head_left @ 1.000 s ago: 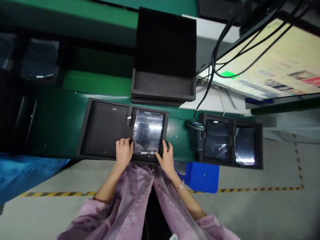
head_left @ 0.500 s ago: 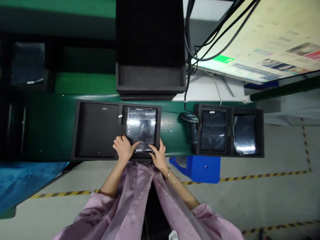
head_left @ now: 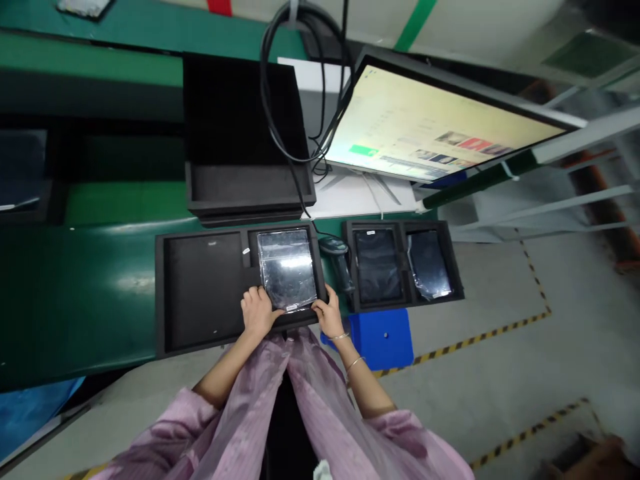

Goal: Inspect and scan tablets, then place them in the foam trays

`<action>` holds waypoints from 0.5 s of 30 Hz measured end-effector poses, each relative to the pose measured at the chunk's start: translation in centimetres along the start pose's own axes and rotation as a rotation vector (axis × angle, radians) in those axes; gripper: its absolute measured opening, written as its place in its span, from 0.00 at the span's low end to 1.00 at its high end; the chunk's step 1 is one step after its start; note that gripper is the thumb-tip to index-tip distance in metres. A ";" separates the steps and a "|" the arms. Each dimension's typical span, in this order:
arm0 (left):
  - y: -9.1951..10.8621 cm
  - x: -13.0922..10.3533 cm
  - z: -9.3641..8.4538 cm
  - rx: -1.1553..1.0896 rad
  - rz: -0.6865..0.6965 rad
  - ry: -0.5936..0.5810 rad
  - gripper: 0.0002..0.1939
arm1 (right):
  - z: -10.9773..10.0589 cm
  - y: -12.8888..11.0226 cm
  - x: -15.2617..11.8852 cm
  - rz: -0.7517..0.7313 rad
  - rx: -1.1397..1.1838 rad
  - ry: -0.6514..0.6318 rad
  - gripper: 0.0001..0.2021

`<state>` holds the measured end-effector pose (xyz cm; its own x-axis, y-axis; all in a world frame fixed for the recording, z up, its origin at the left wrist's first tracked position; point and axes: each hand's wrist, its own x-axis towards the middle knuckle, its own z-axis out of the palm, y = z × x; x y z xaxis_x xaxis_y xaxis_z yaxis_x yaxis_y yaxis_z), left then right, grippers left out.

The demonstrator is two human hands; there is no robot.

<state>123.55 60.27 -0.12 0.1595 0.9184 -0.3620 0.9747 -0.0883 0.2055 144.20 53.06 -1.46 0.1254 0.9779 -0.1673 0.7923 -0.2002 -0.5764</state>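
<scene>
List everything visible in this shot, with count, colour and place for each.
Bagged tablet: one, dark and glossy in clear plastic, right compartment of the near foam tray.
Near foam tray: one, black, on the green belt; left compartment holds nothing.
Second foam tray: one, black, to the right; two dark bagged tablets inside.
Stacked foam trays: a black pile behind the near tray; count unclear.
Handheld scanner: one, dark, between the two trays.
Monitor: one, lit pale screen, upper right.
Cables: black, looped beside the monitor.
Blue bin: one, on the floor below the second tray.
Conveyor belt: green, left.
Left hand: on the tablet's near left corner.
Right hand: on its near right corner.
</scene>
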 end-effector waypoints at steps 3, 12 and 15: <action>0.7 0.0 0.0 0.030 0.013 0.010 0.37 | -0.2 0.0 -0.2 0.003 -0.040 0.003 0.20; -0.3 0.1 0.8 0.103 0.078 -0.002 0.37 | -0.6 0.2 -0.3 -0.069 -0.166 -0.081 0.32; -0.1 0.1 1.0 0.089 0.051 0.033 0.40 | -0.5 0.4 -0.4 -0.100 -0.169 -0.076 0.24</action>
<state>123.58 59.95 -1.10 0.2055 0.9240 -0.3224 0.9757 -0.1680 0.1406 144.81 52.61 -1.20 0.0005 0.9838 -0.1793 0.8882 -0.0828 -0.4519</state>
